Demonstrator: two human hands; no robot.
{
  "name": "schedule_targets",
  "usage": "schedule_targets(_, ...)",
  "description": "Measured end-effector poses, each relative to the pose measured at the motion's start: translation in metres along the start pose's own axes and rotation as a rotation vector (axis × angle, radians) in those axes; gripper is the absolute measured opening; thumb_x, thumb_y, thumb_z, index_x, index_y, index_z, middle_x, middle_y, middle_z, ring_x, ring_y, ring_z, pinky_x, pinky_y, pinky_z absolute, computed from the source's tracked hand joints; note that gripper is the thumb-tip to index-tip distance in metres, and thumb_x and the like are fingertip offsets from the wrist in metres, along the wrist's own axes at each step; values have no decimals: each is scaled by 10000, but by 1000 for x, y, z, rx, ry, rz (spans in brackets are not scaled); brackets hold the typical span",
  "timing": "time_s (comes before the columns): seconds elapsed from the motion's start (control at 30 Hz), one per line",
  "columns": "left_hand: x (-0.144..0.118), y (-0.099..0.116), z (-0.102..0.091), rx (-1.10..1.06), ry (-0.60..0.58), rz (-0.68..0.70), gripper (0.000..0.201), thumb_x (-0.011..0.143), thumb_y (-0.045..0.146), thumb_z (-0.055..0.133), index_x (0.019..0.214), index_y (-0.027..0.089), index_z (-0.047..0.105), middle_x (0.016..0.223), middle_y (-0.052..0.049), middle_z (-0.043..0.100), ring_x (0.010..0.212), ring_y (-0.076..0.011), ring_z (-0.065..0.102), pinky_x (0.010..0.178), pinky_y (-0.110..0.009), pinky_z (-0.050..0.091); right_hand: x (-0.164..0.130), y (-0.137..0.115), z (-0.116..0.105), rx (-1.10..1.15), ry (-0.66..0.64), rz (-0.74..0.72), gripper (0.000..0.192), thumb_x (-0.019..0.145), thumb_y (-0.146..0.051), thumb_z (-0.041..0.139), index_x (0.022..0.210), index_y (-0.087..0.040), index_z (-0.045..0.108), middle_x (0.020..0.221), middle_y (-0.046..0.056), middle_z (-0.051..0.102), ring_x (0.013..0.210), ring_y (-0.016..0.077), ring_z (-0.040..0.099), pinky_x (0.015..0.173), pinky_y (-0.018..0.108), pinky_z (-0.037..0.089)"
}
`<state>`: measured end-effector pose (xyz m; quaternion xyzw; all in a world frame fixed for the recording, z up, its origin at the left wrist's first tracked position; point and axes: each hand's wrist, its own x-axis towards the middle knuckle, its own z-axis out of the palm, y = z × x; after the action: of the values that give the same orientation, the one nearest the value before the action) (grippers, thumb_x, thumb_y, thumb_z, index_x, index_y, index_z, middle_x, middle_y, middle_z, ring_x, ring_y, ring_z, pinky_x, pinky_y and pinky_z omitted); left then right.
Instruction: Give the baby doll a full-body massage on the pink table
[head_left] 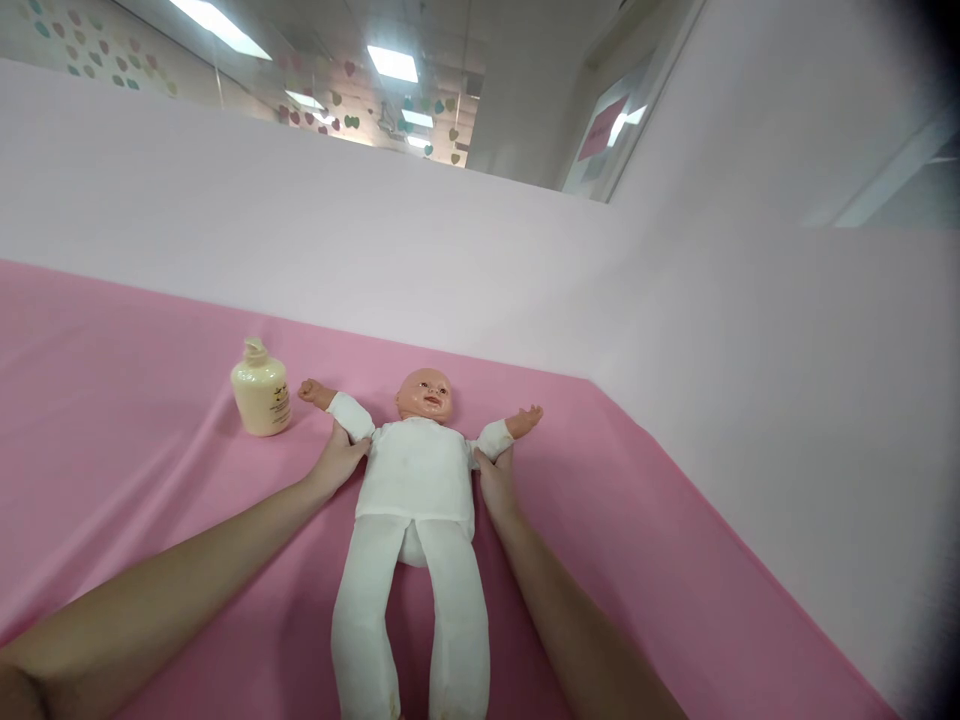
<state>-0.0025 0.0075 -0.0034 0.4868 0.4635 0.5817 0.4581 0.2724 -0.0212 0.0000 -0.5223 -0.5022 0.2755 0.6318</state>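
A baby doll (pixel 417 470) with a white cloth body lies on its back on the pink sheet, head away from me and both arms spread outward. My left hand (pixel 341 460) is closed around the doll's upper arm on the left, thumb near the shoulder. On the other side my right hand (pixel 496 480) grips the other upper arm, its thumb by the shoulder seam. The fingers of both hands are partly hidden beneath the doll's arms. The doll's feet run to the lower frame edge.
A cream pump bottle (pixel 260 392) stands left of the doll's hand. The pink sheet (pixel 150 400) covers the surface and meets a white wall (pixel 337 230) behind and at the right. Above the wall is a window (pixel 375 100) with heart stickers.
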Motion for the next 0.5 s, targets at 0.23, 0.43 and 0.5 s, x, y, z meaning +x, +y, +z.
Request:
schedule_targets(0.23, -4, 3, 1, 169, -145, 159, 573, 713, 115, 576, 1261, 210, 438, 1227, -99, 619, 1167, -262, 582, 1078, -445, 401, -9, -13, 7, -37, -65, 48, 309, 760, -284, 564, 1050, -216, 644, 1036, 59, 699, 981, 251, 621, 952, 449, 483)
schedule_targets(0.43, -9, 8, 3, 230, -195, 274, 567, 705, 101, 550, 1261, 205, 500, 1249, -97, 602, 1283, -271, 502, 1163, -451, 311, -11, -18, 7, -124, -114, -126, 550, 687, -133, 447, 1172, -251, 677, 1205, 42, 673, 1161, 235, 567, 1083, 448, 410)
schedule_targets(0.5, -9, 10, 4, 215, -202, 291, 579, 703, 105, 554, 1272, 209, 521, 1270, -92, 602, 1303, -275, 486, 1180, -461, 285, -11, -18, 7, -139, -121, -148, 589, 669, -114, 432, 1181, -261, 684, 1214, 38, 669, 1165, 231, 565, 1091, 447, 407)
